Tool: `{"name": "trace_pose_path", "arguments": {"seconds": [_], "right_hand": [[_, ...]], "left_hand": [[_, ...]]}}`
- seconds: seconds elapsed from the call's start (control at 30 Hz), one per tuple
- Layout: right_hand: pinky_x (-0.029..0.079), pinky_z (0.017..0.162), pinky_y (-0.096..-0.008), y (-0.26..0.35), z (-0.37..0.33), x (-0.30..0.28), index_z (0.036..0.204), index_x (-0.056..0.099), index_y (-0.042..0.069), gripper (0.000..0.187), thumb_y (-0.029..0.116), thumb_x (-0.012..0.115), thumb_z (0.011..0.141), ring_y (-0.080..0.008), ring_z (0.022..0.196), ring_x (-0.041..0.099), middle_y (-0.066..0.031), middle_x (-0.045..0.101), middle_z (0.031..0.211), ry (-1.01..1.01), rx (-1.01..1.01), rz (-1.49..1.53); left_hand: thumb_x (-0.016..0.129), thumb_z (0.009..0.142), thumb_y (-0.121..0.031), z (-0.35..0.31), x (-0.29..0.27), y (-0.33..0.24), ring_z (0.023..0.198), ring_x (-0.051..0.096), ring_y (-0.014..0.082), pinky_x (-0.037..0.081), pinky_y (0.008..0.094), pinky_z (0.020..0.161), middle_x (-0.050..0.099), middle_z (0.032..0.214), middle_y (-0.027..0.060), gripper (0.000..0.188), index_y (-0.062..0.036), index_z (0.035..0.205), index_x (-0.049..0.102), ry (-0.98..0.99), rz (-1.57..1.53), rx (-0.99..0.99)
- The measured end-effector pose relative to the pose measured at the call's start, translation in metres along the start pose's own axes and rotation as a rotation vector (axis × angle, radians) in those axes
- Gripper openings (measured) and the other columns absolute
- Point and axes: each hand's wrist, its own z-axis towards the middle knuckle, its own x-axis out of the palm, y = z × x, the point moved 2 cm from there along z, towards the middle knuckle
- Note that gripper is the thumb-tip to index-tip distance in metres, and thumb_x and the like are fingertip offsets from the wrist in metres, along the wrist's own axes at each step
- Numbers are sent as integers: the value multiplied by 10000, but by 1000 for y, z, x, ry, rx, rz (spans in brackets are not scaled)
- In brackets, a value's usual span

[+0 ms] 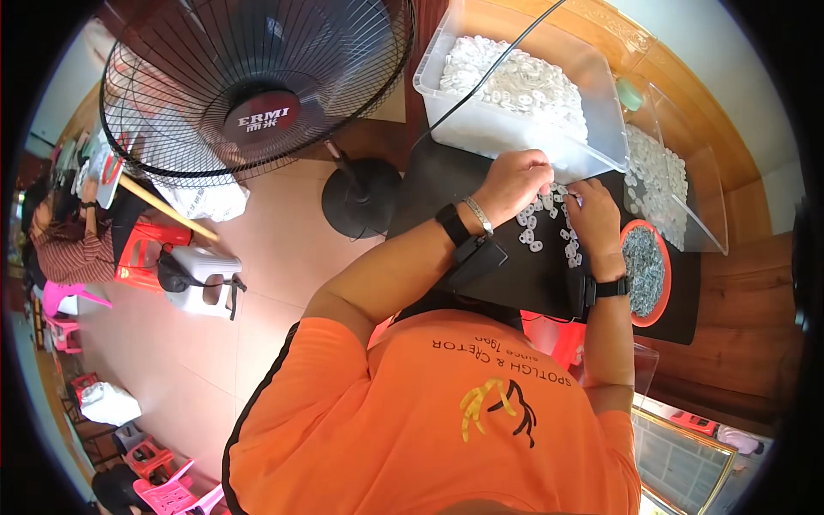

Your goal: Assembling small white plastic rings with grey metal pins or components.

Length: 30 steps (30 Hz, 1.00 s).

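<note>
My left hand (517, 182) is closed, fingertips pinched together just in front of a clear plastic bin (433, 64); whatever is between them is too small to make out. Close beside it, my right hand (594, 216) is curled with its thumb and fingers drawn together over small white plastic pieces with holes (534, 233). I cannot make out what those fingers hold. Several such pieces lie loose on the black tabletop (485, 279) between and below the hands. A heap of white pieces (515, 86) fills much of the bin.
To the right stand an orange bowl (666, 283) of small grey metal parts (642, 270) and a second clear bin (717, 215) with white pieces. A black cable (502, 75) crosses the first bin. At left are a large fan (257, 112), stools (202, 279) and a seated person (77, 240).
</note>
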Motion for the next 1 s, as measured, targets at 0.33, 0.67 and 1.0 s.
{"name": "trace_pose_path", "arguments": {"seconds": [0.33,0.67,1.0], "right_hand": [[494,724,-419,13,3,7,809,663,94,136,227,650,786,-313,834,613,-109,622,822,-25,88,9],[506,710,-398,26,-2,5,819,678,99,131,222,654,780,-283,816,614,-90,619,820,-93,28,-61],[516,714,-377,27,-6,-2,847,691,119,98,182,638,793,-261,819,612,-69,620,817,-11,-2,-140]], "left_hand": [[511,898,-205,3,-7,-1,569,553,89,416,203,512,650,741,62,217,-27,842,621,30,30,-41],[533,888,-205,3,-8,-3,578,539,80,412,199,517,641,738,49,198,-36,835,620,2,10,-67],[545,864,-206,5,-7,0,548,525,83,405,202,487,636,710,49,198,-36,801,625,-15,46,-72]]}}
